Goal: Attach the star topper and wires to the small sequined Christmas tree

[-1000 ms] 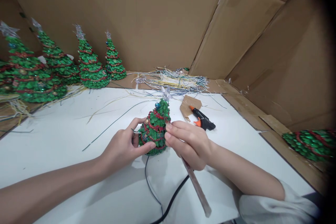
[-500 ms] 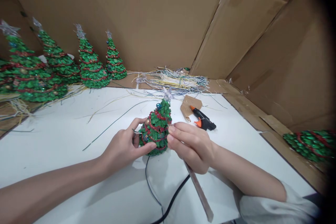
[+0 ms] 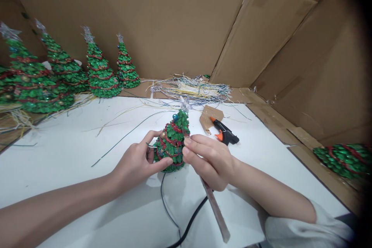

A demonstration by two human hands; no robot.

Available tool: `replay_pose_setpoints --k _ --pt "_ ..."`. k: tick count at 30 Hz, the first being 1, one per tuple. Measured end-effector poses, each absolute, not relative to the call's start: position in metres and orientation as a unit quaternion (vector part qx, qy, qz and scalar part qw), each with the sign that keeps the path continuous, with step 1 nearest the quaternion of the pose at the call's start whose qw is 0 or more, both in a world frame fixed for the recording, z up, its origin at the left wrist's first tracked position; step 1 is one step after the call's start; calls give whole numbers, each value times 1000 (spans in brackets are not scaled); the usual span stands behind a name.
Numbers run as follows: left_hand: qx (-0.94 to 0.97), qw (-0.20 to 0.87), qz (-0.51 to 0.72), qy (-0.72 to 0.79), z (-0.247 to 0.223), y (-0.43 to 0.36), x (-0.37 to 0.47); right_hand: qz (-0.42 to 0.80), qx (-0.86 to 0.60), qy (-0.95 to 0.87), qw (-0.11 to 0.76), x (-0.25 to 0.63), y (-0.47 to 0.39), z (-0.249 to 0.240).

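A small green Christmas tree figurine (image 3: 174,143) stands on the white table, with red garland, coloured baubles and a clear star (image 3: 185,104) on top. My left hand (image 3: 147,155) grips its left side, thumb across the lower front and fingers behind. A thin silvery curved piece (image 3: 151,146) pokes out near those fingers; its kind I cannot make out. On the tree's right side, my right hand (image 3: 210,159) pinches a narrow, flat grey-brown tool (image 3: 216,213). The tool's thin tip meets the branches at about mid-height, and its wide end slants down toward me.
Behind to the right, a black and orange glue gun (image 3: 225,131) lies by a cardboard scrap (image 3: 207,118). Loose wires (image 3: 200,89) are heaped at the back. Several finished-looking trees (image 3: 101,71) stand left; another tree (image 3: 344,159) lies right. A black cable (image 3: 193,217) runs in front.
My right hand and its tool have shifted slightly left, with the tool's lower end swinging left as well. My left hand and the tree have hardly moved.
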State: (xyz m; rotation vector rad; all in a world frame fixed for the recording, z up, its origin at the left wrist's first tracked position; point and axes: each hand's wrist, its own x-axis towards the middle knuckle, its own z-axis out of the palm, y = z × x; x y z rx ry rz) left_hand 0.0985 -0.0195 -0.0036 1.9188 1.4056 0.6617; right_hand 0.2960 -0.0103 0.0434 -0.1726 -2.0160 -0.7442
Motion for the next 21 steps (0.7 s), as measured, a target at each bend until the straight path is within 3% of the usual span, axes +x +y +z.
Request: replay_pose_setpoints --k 16,21 --pt "732 327 253 541 -2 -18 100 -21 -199 -817 541 298 -20 46" --pt "730 334 248 542 -1 -19 99 167 -291 -763 552 299 -19 54"
